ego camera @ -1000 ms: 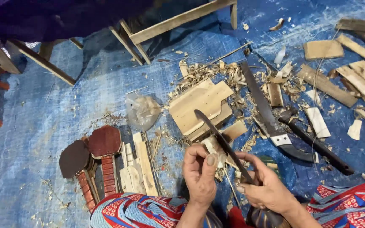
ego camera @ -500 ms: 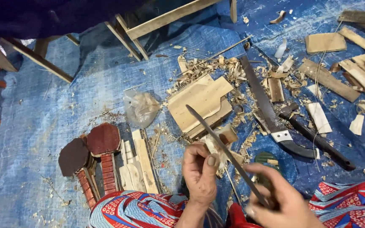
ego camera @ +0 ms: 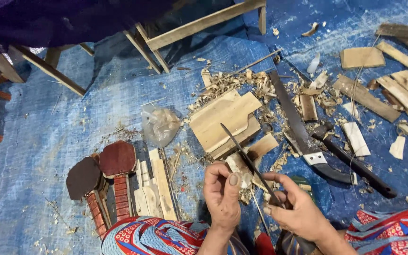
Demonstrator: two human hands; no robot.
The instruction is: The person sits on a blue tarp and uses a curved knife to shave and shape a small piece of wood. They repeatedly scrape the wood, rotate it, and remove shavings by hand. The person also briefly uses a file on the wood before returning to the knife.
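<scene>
A small pale piece of wood (ego camera: 238, 166) sits pinched in the fingertips of the left hand (ego camera: 223, 194), thumb and forefinger closed on it, low in the middle of the view. Against it lies the thin dark blade of a knife (ego camera: 246, 159), which the right hand (ego camera: 297, 208) holds in a closed grip — the blade slants up and away to the left, its tip reaching past the left hand's fingers.

Just beyond the knife tip lies a stack of flat wooden boards (ego camera: 224, 121) among pale shavings (ego camera: 242, 82). Beyond the right hand, a long machete (ego camera: 298, 127) with a dark handle lies on the blue tarp (ego camera: 48, 141), and a black stick-like tool (ego camera: 355, 165) lies just beside it. Further out on that side, rough wood offcuts (ego camera: 402, 89) are scattered.

To the outer side of the left hand stand two dark red paddle-shaped pieces (ego camera: 105, 165) and a few pale wooden slats (ego camera: 159, 184) — a crumpled clear plastic bag (ego camera: 159, 123) lies just beyond them. Wooden furniture legs (ego camera: 199, 26) cross the far edge. Patterned red cloth (ego camera: 152, 236) covers the person's knees nearest the camera.
</scene>
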